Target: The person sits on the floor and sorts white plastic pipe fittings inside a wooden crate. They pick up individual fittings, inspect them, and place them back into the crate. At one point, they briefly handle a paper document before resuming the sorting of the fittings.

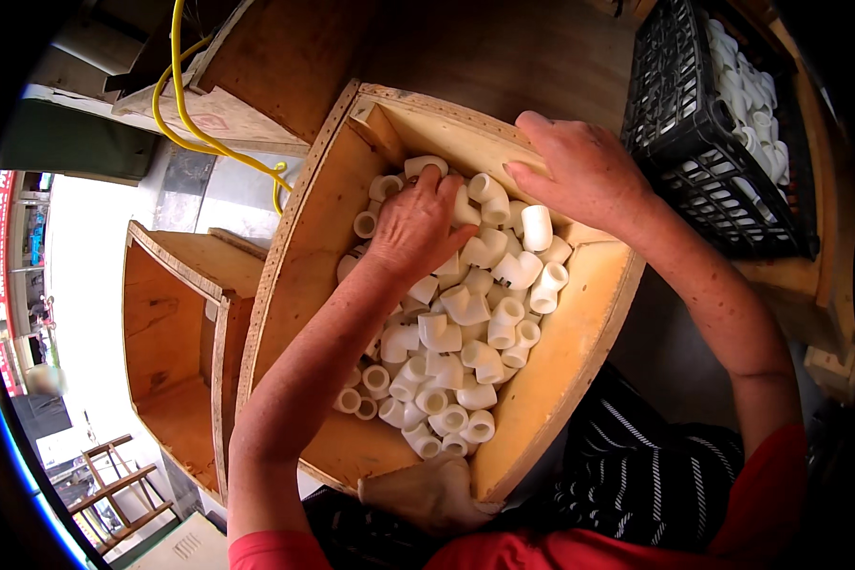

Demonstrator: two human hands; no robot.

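A wooden box [565,356] with raised walls stands tilted in front of me, holding many white plastic elbow pipe fittings [465,304]. My left hand [413,223] reaches into its far part, touching the fittings there. Thumb and fingers are spread apart, and some fingertips are hidden among the pieces. At the far right wall, my right hand [589,176] grips the rim, its thumb on the inner side and its other fingers over the top.
A black plastic crate [679,114] of white fittings stands at the far right. Left of the box is another wooden box [176,332]. A yellow cable [185,114] hangs at the far left. A beige, crumpled-looking thing [427,494] lies against the near wall.
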